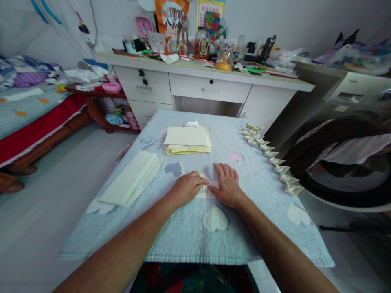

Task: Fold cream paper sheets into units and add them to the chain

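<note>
A small piece of folded cream paper with some printing lies flat on the cloth-covered table between my hands. My left hand pinches its upper part, fingers curled and the tips pressed on a fold. Across from it, my right hand rests with fingers stretched out on the cloth, its thumb touching the paper's right side. Beyond the hands sits a stack of cream and yellowish paper sheets. To the left lie larger pale folded sheets. A row of pointed folded paper pieces runs along the right edge.
The table wears a light blue cloth with heart prints. Behind it stands a white desk crowded with jars, bags and small items. A front-loading washing machine is close on the right; a bed is at the left.
</note>
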A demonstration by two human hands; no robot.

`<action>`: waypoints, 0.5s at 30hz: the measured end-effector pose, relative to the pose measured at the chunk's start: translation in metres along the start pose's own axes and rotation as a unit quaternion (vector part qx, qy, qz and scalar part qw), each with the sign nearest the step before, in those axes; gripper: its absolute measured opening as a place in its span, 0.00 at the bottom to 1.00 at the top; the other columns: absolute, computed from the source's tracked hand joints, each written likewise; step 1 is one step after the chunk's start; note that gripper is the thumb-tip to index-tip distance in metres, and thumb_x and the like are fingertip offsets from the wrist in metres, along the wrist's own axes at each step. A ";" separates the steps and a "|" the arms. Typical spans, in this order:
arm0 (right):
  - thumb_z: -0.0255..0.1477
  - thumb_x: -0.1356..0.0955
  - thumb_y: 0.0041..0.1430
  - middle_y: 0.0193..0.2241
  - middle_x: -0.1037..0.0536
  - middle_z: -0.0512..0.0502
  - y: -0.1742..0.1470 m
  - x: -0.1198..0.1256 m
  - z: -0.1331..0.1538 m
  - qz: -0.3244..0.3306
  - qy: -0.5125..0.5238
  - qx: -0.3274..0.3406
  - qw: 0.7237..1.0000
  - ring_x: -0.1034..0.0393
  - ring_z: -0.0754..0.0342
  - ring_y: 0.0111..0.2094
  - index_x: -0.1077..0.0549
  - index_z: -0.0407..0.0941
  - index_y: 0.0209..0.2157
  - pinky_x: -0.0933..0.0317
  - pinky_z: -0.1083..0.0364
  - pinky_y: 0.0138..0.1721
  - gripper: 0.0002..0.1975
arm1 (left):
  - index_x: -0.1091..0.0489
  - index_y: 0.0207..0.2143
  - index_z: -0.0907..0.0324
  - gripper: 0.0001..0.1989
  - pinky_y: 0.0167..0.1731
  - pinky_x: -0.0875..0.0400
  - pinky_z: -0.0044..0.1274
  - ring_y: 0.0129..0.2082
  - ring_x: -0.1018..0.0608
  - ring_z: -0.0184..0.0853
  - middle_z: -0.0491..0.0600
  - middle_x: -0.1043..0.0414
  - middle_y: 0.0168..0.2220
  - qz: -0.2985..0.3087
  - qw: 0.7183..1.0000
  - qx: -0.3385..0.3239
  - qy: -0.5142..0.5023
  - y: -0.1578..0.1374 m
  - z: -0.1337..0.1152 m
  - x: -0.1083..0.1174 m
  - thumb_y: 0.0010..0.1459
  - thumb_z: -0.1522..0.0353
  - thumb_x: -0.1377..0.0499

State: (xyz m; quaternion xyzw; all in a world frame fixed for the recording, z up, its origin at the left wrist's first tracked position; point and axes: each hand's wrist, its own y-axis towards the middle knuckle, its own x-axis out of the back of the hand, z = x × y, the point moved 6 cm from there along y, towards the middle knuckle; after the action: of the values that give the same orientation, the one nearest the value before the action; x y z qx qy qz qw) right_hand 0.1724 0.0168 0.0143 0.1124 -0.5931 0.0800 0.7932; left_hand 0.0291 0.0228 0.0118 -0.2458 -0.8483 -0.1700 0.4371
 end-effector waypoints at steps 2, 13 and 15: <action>0.40 0.34 0.54 0.62 0.45 0.32 -0.001 0.000 -0.008 0.021 -0.004 -0.008 1.000 0.55 0.37 0.62 0.52 0.41 0.64 0.61 0.38 0.59 0.41 | 0.24 0.45 0.53 0.16 0.40 0.33 0.23 0.37 0.25 0.33 0.48 0.30 0.34 0.002 1.000 0.004 0.000 0.000 0.001 0.000 0.59 0.73 0.48; 0.31 0.33 0.51 0.63 0.48 0.37 -0.006 0.015 -0.040 0.079 0.043 -0.009 0.996 0.55 0.41 0.63 0.59 0.49 0.67 0.58 0.40 0.59 0.45 | 0.24 0.44 0.55 0.14 0.39 0.33 0.22 0.36 0.25 0.33 0.48 0.29 0.35 0.005 1.000 0.013 -0.005 0.000 -0.001 0.002 0.59 0.70 0.46; 0.28 0.35 0.50 0.60 0.43 0.37 -0.004 0.023 -0.037 0.033 0.082 0.007 0.996 0.51 0.43 0.61 0.53 0.46 0.65 0.55 0.42 0.58 0.41 | 0.24 0.43 0.54 0.13 0.38 0.33 0.22 0.35 0.25 0.33 0.47 0.29 0.35 -0.001 1.000 0.012 -0.002 0.000 -0.001 0.002 0.59 0.68 0.45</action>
State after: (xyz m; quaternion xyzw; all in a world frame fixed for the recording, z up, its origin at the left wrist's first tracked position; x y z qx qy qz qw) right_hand 0.2136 0.0232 0.0260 0.0911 -0.5289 0.1189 0.8354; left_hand 0.0286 0.0226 0.0138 -0.2402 -0.8515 -0.1596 0.4380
